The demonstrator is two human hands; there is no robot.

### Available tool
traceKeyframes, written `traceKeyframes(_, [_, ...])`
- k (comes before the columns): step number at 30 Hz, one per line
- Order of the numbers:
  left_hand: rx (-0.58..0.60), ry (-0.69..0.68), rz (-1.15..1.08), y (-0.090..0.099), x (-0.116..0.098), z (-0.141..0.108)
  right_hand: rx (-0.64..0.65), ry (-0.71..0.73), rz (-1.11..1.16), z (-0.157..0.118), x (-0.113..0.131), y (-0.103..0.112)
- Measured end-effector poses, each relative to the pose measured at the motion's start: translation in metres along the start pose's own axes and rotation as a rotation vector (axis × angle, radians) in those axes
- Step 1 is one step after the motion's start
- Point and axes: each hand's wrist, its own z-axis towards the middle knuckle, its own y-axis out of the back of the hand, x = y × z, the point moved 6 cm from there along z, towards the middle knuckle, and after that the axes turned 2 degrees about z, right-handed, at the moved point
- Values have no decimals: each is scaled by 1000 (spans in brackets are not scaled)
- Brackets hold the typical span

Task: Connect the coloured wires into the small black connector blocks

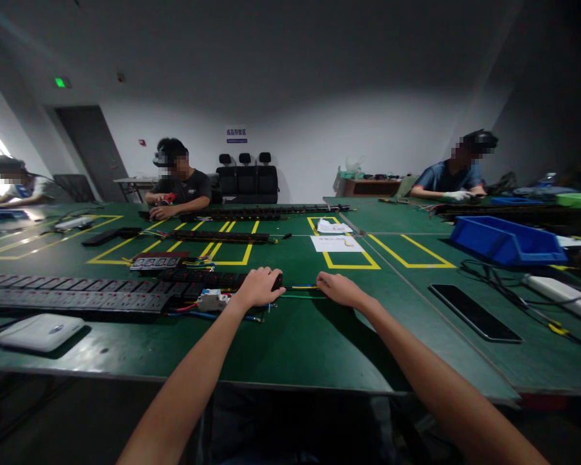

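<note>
Wires [304, 287] stretched between my two hands

My left hand [261, 286] lies over the right-hand end of a black strip [213, 280], half open, thumb and fingers straddling it in what looks like a light grasp. My right hand [341, 289] is curled nearly closed, pinching the far ends of the wires; the fingertips are too small to show exactly how. Blue, yellow and green lengths run almost straight across the gap, just above the green table [290, 352]. I judge that the left grip steadies the strip so the right can hold the wires out in line.

A white breaker [214, 299] sits just left of my left hand, beside the long socket bar [72, 296], which lies parallel to the table edge, probably to leave its wired end within reach. The phone [474, 313] and blue bin [508, 241] lie well to my right, perhaps placed there for elbow room.
</note>
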Motion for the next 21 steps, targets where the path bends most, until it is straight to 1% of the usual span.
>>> traceKeyframes(21, [29, 11, -39, 1, 0, 0, 10, -4, -4, -2, 2, 2])
